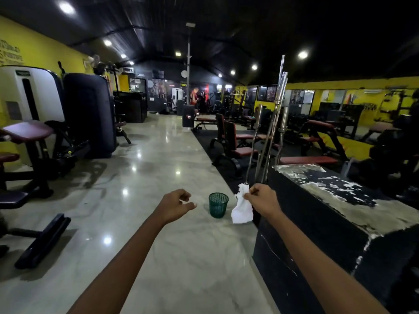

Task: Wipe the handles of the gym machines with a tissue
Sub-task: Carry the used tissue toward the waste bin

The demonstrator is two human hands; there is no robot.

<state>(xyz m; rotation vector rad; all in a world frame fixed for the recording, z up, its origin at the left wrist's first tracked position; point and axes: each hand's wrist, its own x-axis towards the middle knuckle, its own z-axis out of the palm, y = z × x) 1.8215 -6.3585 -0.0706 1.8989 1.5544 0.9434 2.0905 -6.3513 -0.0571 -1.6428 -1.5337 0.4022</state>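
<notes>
From the head camera, a glossy pale marble floor (158, 177) runs down a long gym with yellow walls and a black ceiling dotted with round lamps. A small green mesh plastic waste basket (218, 205) stands on that floor. Left of the basket are a white-and-black weight-stack machine (31, 96) and maroon padded seats; right of it and further back, a black rubber mat carries red-padded benches (235, 141). Just right of the basket stands a big black box with peeling paint (328, 214), and a bundle of upright steel barbell bars (269, 132) leans behind the box's near corner.

The left hand (175, 206), left of the basket, holds nothing, its fingers loosely curled and thumb stretched out. The right hand (260, 198), right of the basket, pinches a crumpled white tissue (242, 208) with curled fingers; the tissue hangs between basket and box.

The far end of the room is dim and blurred; where the bars' lower ends rest is hidden behind the tissue and hand.
</notes>
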